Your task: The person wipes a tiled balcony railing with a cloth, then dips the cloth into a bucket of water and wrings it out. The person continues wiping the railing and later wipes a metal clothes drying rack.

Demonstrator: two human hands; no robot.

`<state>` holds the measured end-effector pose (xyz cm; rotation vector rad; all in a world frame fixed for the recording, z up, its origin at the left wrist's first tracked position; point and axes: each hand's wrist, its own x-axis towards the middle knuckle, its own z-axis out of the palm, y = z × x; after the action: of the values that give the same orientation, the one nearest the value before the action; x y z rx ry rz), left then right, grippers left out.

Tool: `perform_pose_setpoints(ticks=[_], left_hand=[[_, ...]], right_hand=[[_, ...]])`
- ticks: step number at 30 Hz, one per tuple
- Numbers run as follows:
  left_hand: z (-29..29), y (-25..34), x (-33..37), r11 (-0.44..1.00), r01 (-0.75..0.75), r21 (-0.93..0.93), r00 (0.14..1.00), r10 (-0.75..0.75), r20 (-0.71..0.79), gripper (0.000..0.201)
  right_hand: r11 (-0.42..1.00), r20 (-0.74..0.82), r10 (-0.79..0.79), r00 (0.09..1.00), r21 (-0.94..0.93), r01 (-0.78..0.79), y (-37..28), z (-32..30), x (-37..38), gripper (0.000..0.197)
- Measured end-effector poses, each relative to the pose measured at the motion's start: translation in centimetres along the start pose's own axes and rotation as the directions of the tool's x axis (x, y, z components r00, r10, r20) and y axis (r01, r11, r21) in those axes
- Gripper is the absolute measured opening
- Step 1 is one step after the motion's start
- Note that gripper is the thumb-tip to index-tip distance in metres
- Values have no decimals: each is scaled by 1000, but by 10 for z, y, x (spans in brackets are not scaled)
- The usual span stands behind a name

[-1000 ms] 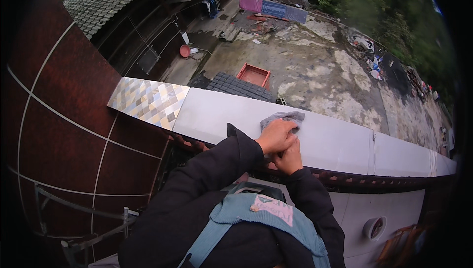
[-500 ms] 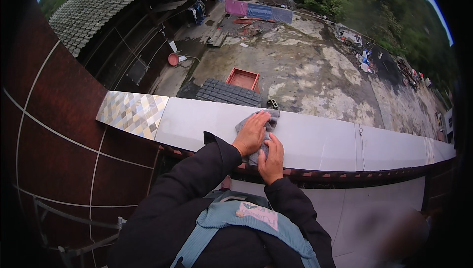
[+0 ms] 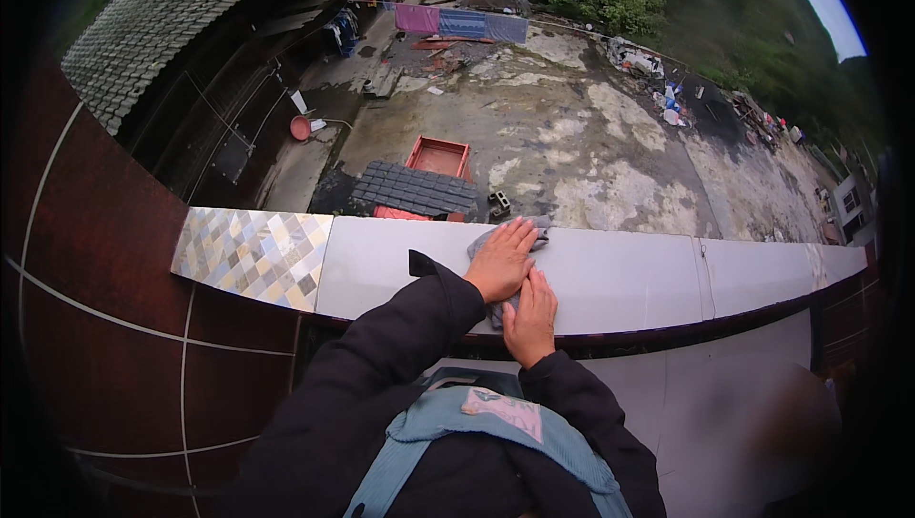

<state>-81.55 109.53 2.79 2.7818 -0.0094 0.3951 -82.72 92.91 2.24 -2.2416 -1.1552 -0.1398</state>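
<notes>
Nearest is the person's teal corduroy apron (image 3: 429, 418). Beyond it, the right hand (image 3: 531, 321) lies on a crumpled grey cloth (image 3: 479, 243), fingers extended close together, thumb apart. Just ahead, the left hand (image 3: 503, 261) presses flat on the cloth, fingers outstretched and nearly together. The cloth sits on a smooth white-tiled ledge (image 3: 610, 275), right of a diamond-patterned tile (image 3: 253, 256). Below, farther off, are a red rectangular tray (image 3: 440, 157) and hanging pink and blue fabrics (image 3: 462, 22).
</notes>
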Motion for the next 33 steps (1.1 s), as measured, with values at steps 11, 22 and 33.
perform_pose_setpoints(ticks=[11,22,33], left_hand=[[-51,-107,-64,974,218,59,975,-214,-54,56],[-108,-195,-173,874,445,196,895,-423,-143,59],[-125,-206,-266,716,670,196,739,-622,-256,60]], right_hand=[[996,151,-88,985,-11,91,-91,62,50,83],[956,387,-294,874,130,264,-183,129,87,89],[818,387,-567,727,365,444,-218,154,78,87]])
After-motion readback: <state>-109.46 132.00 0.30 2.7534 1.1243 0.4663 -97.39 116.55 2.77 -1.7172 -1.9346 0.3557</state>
